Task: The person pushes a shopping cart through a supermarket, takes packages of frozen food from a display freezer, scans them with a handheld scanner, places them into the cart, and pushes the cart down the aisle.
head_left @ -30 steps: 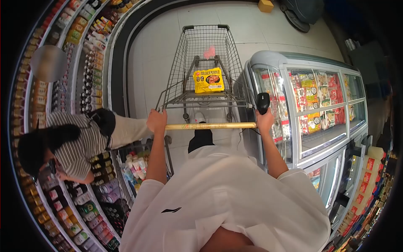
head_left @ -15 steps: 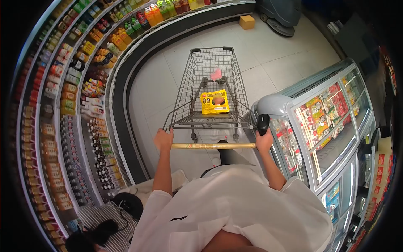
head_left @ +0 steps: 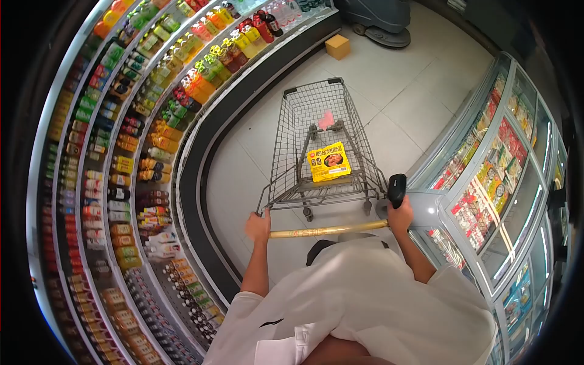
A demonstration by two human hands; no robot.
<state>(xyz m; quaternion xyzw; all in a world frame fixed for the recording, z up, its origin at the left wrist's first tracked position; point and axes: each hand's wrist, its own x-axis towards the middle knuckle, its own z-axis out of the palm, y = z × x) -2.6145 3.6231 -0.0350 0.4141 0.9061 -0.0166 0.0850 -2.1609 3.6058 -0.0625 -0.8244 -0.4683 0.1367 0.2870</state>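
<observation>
A wire shopping cart (head_left: 287,134) stands in front of me, its yellow handlebar (head_left: 328,231) crossing just before my body. My left hand (head_left: 258,225) is closed round the handlebar's left end. At the right end my right hand (head_left: 400,214) grips the bar too. A rounded black object (head_left: 396,190) sticks up at my right thumb; whether it is held or fixed to the cart cannot be made out. Inside the cart lies a yellow food package (head_left: 329,162) with a picture of food. Beyond it shows a small pink thing (head_left: 326,120), its kind unclear.
A curved drinks shelf (head_left: 201,128) runs along my left, filled with bottles. On the right are glass-topped freezers (head_left: 486,182) with packaged food. Ahead, a cardboard box (head_left: 337,47) sits on the tiled floor by a dark grey wheeled machine (head_left: 380,21).
The drinks shelf and freezers have shifted in view as I move forward with the cart. A person in striped clothes at lower left is out of view. Both hands keep their grip.
</observation>
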